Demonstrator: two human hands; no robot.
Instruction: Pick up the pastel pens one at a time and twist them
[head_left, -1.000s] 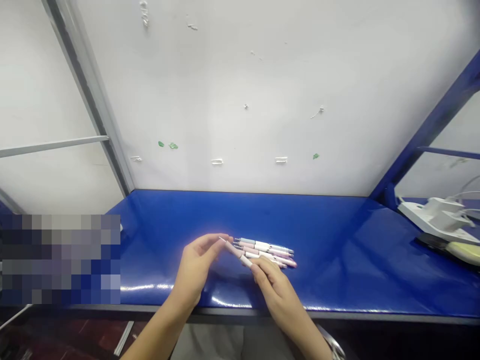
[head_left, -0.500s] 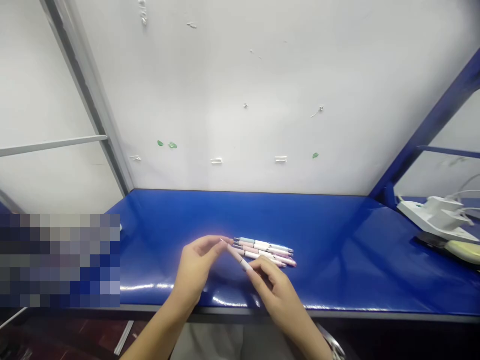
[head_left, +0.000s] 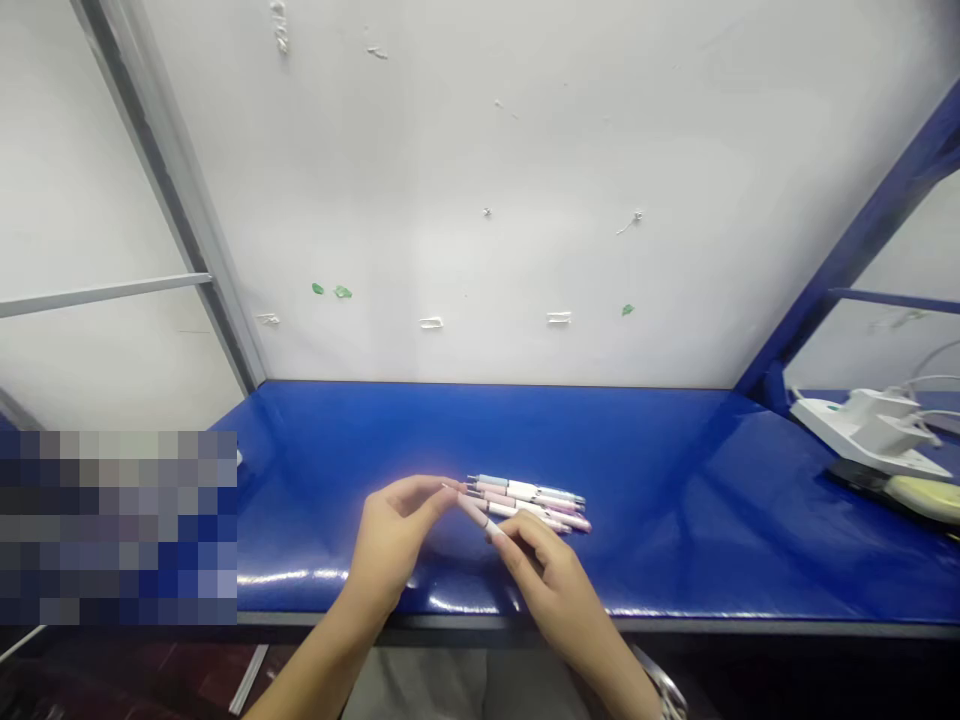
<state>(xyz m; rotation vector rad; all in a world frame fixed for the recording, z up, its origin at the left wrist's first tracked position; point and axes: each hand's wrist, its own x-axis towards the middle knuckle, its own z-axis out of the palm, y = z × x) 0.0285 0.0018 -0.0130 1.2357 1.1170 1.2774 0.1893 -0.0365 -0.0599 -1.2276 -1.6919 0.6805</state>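
Observation:
A slim pale pink and white pen [head_left: 475, 512] slants between my two hands above the blue table. My right hand [head_left: 551, 570] is closed round its lower right end, thumb along the barrel. The thumb and forefinger of my left hand [head_left: 394, 535] pinch the pen's upper left tip; the tip itself is mostly hidden by the fingertips. Just behind the hands, several pens [head_left: 529, 492] in light blue, pink and white lie side by side, their tips pointing left. The fingers of my right hand partly cover the nearest ones.
The glossy blue table [head_left: 360, 420] meets a white wall panel [head_left: 450, 150] at the back. At the right are a white power strip [head_left: 862, 440] with plugged-in adapters and a black and yellow object [head_left: 900, 492]. A blurred patch covers the left side.
The view has shifted very slightly. My hands keep nearly the same pose on the pen, its tip a little lower. The pens on the table stay where they were.

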